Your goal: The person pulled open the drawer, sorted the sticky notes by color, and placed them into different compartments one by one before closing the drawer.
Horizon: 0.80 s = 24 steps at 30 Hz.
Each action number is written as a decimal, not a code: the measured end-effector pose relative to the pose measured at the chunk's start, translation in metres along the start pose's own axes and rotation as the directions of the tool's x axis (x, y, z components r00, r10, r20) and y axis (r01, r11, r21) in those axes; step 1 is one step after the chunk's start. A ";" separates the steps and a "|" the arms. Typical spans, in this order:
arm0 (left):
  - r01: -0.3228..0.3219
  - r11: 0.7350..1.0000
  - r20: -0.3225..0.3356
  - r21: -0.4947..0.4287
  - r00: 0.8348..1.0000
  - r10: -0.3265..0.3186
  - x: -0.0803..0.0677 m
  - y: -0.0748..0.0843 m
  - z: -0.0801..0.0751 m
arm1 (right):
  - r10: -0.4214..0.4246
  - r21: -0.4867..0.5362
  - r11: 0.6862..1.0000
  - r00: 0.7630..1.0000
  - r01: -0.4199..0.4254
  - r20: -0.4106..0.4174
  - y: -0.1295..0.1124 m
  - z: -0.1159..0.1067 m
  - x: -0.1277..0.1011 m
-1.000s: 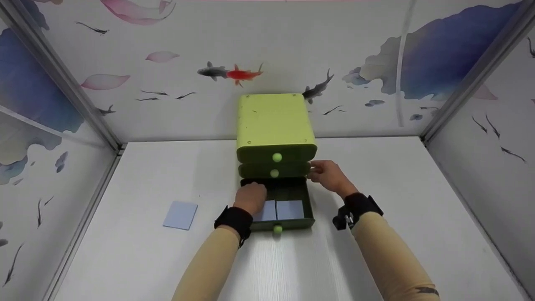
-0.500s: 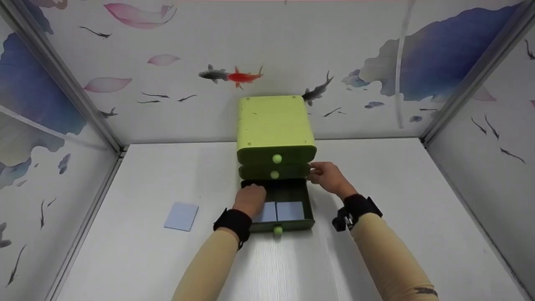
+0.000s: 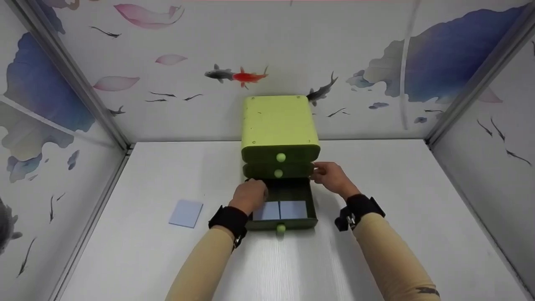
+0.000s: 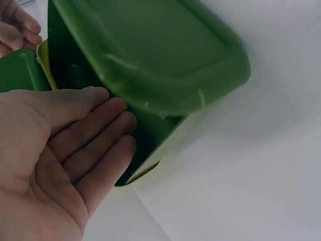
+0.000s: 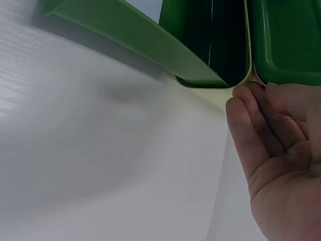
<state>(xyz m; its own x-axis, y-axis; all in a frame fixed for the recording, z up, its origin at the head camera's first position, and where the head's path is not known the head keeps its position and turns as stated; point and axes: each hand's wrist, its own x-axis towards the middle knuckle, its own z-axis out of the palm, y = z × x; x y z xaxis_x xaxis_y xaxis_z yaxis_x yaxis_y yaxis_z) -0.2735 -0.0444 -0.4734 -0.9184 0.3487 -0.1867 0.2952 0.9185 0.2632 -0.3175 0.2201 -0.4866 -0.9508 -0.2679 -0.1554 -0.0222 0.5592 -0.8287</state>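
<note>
A small lime-green drawer cabinet (image 3: 279, 121) with dark green fronts and round knobs stands at the back wall. Its bottom drawer (image 3: 292, 192) is pulled out; two pale blue square cards (image 3: 293, 210) lie side by side in it. My left hand (image 3: 249, 195) is over the drawer's left side; its fingers lie together, loosely bent, beside the green drawer front (image 4: 170, 55) in the left wrist view. My right hand (image 3: 332, 177) touches the cabinet's right edge by the middle drawer front (image 3: 276, 170). Its fingertips (image 5: 241, 98) rest at the cabinet's corner, the thumb at that front.
Another pale blue card (image 3: 186, 213) lies on the white table (image 3: 142, 251), left of the drawer. Walls printed with fish and petals enclose the table at the back and both sides. Both wrists wear black straps (image 3: 229, 221).
The head view has shifted slightly, so the scene sits further right. My left hand has drawn a little left, uncovering more of the left card. The right hand stays at the cabinet's edge.
</note>
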 end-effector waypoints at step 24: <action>0.198 0.974 -0.060 -0.111 0.977 -0.206 -0.032 -0.100 -0.020 | -0.013 -0.046 0.999 1.000 0.013 -0.007 0.001 0.001 0.000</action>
<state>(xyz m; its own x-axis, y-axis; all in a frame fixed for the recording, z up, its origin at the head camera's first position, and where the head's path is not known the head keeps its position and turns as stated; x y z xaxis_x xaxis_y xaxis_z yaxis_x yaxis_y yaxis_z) -0.2786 -0.1512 -0.4744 -0.9736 0.1404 -0.1802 0.0760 0.9428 0.3245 -0.3176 0.2200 -0.4876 -0.9526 -0.2699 -0.1407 -0.0485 0.5910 -0.8052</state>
